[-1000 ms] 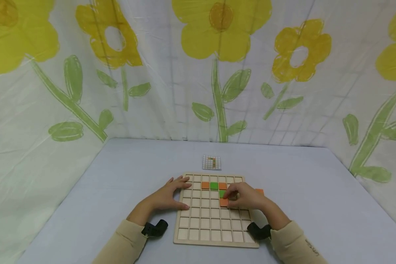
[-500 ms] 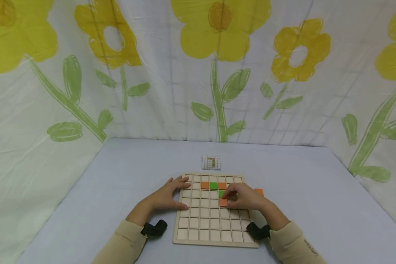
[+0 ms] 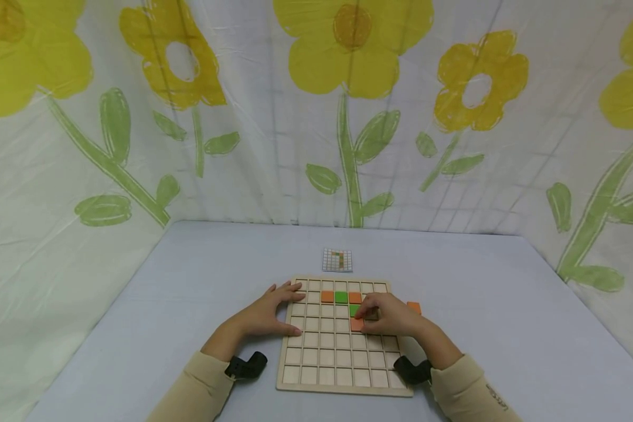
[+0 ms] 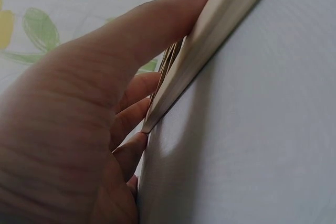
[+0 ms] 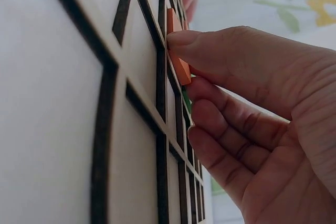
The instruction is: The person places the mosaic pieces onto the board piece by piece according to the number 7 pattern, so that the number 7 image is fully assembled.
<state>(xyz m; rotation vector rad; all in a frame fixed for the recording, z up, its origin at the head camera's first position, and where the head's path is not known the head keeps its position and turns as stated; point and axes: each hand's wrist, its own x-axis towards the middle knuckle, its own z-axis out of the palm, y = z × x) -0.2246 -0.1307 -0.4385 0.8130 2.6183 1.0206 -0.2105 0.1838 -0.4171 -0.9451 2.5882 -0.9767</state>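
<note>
A wooden grid board (image 3: 310, 357) lies on the table. My left hand (image 3: 264, 310) rests at its left edge with fingers spread, the thumb (image 4: 181, 19) touching the rim. My right hand (image 3: 395, 316) pinches an orange square tile (image 5: 181, 69) between thumb and index finger, at a cell right of the board's middle. In the right wrist view, that tile sits slightly tilted above the grid lines. Just beyond it lies a green tile (image 3: 354, 310). The row behind holds an orange tile (image 3: 327, 296), another green tile (image 3: 341, 297) and one more orange tile (image 3: 354, 297).
A small printed grid card (image 3: 337, 259) with a coloured pattern lies behind the board. Beyond the board's right edge, partly behind my right hand, is a loose orange tile (image 3: 414, 307). A flower-printed curtain (image 3: 316, 146) hangs at the table's far edge.
</note>
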